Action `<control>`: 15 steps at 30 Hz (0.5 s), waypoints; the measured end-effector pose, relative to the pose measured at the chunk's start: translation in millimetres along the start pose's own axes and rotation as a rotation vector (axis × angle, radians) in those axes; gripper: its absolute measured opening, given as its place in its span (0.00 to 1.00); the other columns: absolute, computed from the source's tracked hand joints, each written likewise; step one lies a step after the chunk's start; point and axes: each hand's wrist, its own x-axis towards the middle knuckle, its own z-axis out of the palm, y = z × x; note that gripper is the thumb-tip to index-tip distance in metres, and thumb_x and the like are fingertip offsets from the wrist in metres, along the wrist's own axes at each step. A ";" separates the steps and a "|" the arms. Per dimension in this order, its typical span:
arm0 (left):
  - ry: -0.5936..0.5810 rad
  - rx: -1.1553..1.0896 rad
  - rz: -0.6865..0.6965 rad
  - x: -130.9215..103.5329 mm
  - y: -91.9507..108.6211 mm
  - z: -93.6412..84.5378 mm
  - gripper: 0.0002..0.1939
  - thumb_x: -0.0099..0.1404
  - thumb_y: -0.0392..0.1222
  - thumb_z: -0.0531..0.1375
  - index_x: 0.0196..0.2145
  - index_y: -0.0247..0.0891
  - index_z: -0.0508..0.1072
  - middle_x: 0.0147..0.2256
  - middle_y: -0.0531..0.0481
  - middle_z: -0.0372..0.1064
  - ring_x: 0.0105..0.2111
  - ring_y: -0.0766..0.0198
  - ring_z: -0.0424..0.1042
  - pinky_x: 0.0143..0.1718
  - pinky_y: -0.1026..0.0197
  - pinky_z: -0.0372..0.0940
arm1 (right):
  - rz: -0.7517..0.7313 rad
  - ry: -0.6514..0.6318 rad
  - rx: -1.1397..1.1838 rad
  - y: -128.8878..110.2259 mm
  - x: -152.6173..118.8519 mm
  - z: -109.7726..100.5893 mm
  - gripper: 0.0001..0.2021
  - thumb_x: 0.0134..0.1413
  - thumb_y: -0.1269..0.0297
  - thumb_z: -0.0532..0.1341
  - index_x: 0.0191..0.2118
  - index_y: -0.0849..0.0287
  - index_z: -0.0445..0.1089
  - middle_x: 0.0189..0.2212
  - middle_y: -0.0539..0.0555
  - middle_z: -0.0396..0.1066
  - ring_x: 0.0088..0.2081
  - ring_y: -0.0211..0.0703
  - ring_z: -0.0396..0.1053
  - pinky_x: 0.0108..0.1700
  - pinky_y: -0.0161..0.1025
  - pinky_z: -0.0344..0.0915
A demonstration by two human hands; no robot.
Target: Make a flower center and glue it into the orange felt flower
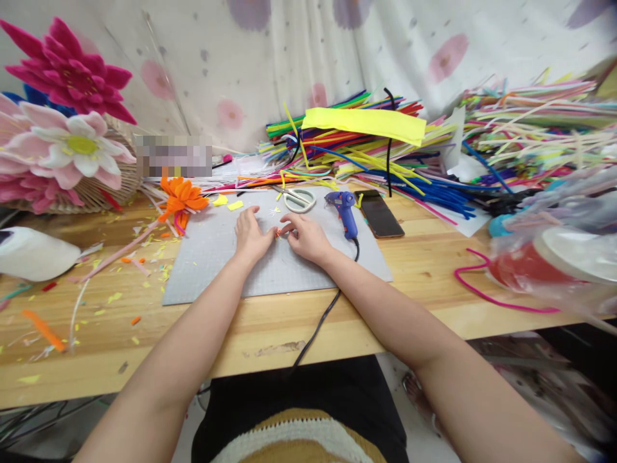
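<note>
A small orange fuzzy piece (pixel 278 233), apparently chenille stem, is between my two hands over the grey cutting mat (pixel 212 276). My left hand (pixel 253 236) has its thumb tip against the piece, its other fingers held apart from the thumb. The curled fingers of my right hand (pixel 307 239) close on the piece from the other side; its exact shape is too small to make out. Beyond the hands lie scissors with pale handles (pixel 299 200) and yellow scraps (pixel 235 206). A blue glue gun (pixel 343 212) rests right of my right hand.
An orange fuzzy flower (pixel 183 200) sits at the mat's far left corner. A phone (pixel 383 215) lies right of the glue gun, whose black cord (pixel 318 326) crosses the table's front edge. Bundles of chenille stems (pixel 347 145) line the back. Scraps litter the wooden table (pixel 164 347).
</note>
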 end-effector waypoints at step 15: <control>0.235 -0.181 -0.024 6.0 -10.6 -15.6 0.16 0.56 0.32 0.55 0.43 0.41 0.61 0.44 0.45 0.65 0.49 0.59 0.65 0.52 0.52 0.58 | 0.315 0.195 0.255 17.3 11.7 -5.0 0.14 0.45 0.75 0.52 0.41 0.57 0.62 0.36 0.53 0.72 0.34 0.38 0.69 0.37 0.38 0.66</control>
